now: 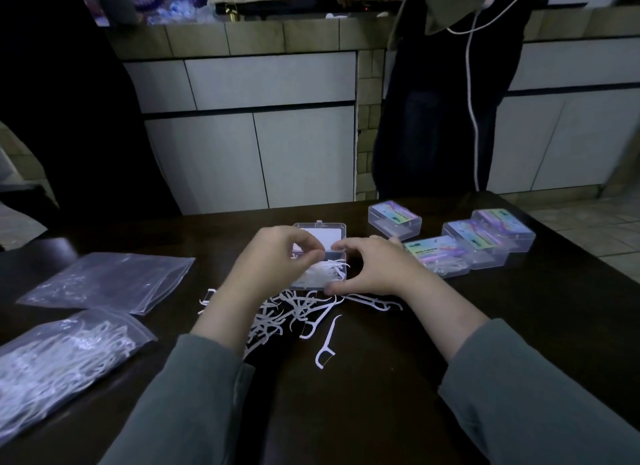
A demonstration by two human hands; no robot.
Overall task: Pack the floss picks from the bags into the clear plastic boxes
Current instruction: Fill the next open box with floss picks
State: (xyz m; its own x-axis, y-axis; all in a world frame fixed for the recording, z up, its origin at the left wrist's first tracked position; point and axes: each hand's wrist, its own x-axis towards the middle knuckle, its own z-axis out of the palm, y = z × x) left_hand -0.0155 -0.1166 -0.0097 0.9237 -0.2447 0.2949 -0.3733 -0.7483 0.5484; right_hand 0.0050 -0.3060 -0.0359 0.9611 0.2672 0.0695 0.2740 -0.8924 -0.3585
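Tucking floss picks into the open clear box (320,257) is what I judge I am at, and both hands are over it. My left hand (277,253) hovers above the box's near half with its fingers (308,255) curled, thumb and forefinger pinched together; they seem to hold a pick, though I cannot make it out for sure. My right hand (374,267) curls round the box's right end, thumb at the near corner, steadying it.

Some picks already lie in the tray under my left fingers, a few tips poking over the rim toward my right hand. To do this well, I should lay each pick flat and lengthwise, pressing those stray tips down so the lid, standing open just beyond my fingers, can shut later.

Loose picks (298,312) are heaped just behind my fingers, between my wrists, touching the box's near wall. A full bag (59,357) and a flatter bag (110,281) lie well off to the left of my left hand. Four closed, labelled boxes (478,243) sit just past my right hand, the nearest almost touching my knuckles, so I have little room that way. The worktop's far edge (242,212) runs close beyond the lid; a standing person (440,101) is behind it. Freest room is back toward me.
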